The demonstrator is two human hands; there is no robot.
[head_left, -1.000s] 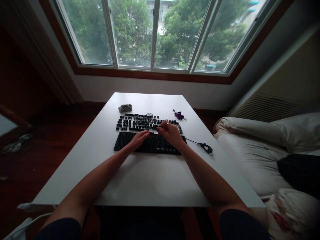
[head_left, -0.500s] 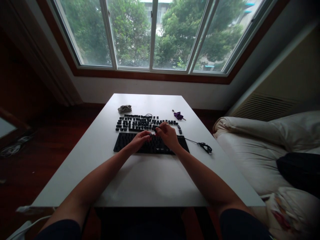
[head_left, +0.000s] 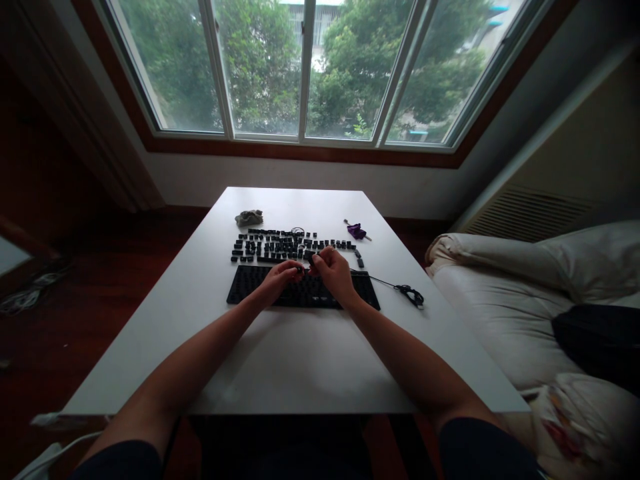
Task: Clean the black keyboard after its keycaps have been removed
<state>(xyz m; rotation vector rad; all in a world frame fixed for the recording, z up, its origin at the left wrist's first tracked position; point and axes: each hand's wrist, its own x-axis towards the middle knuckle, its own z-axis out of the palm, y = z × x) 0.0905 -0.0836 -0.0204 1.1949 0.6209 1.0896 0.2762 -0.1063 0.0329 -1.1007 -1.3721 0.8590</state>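
Observation:
A black keyboard [head_left: 250, 287] without most of its keycaps lies across the middle of the white table. Above it, my left hand [head_left: 283, 277] pinches a small black keycap [head_left: 299, 269] between thumb and fingertips. My right hand [head_left: 334, 270] is closed beside it, its fingertips on a small dark thing [head_left: 312, 259] too small to name. Only a narrow gap parts the two hands. Behind the keyboard, loose black keycaps [head_left: 270, 245] stand in rough rows, some hidden by my right hand.
A grey crumpled cloth [head_left: 249, 218] lies at the far left, and a purple cloth with a thin stick [head_left: 357, 231] at the far right. The keyboard's bundled cable [head_left: 411, 295] rests to the right. A pale sofa [head_left: 480, 313] stands beside the table [head_left: 310, 367].
My hands have drawn slightly apart at the fingertips, the right one shifting a little. The rows of keycaps and the keyboard look the same.

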